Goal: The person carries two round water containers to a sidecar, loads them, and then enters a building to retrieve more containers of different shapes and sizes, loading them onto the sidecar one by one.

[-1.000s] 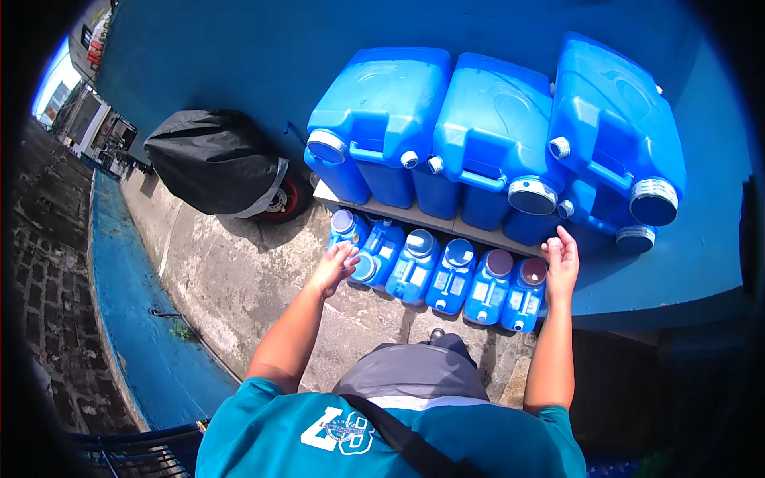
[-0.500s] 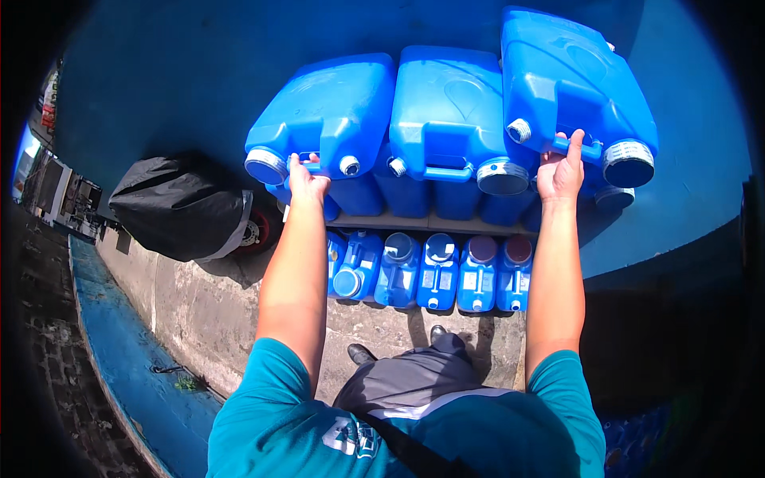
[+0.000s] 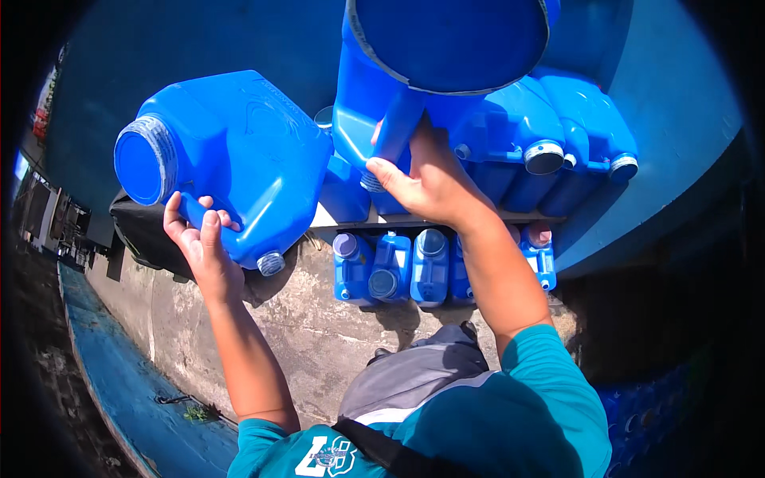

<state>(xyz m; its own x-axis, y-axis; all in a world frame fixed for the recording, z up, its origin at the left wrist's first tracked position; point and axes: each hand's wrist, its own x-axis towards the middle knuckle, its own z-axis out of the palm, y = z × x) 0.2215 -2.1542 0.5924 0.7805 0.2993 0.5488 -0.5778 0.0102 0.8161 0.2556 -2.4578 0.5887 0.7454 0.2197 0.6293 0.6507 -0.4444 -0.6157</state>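
My left hand (image 3: pixel 205 253) is closed round the handle of a blue plastic jug (image 3: pixel 255 151), held up at the left. This jug is tilted, its wide round capped neck (image 3: pixel 147 159) facing left and a small white-ringed spout (image 3: pixel 271 264) low on its near side. My right hand (image 3: pixel 422 183) grips the handle of a second blue jug (image 3: pixel 358 119), raised close to me. Its wide round end (image 3: pixel 450 40) looms large at the top of the view, and much of its body is hidden behind that end.
More blue jugs (image 3: pixel 586 119) stand on a ledge against the blue wall (image 3: pixel 685 95). Below the ledge, a row of similar jugs (image 3: pixel 430 271) sits on the concrete ground (image 3: pixel 295 342). A black cover (image 3: pixel 143 231) lies over something at the left, partly behind the left jug.
Both jugs have come up off the stack toward me. The left one has swung left and tilted; the right one has moved left and turned its wide end up.
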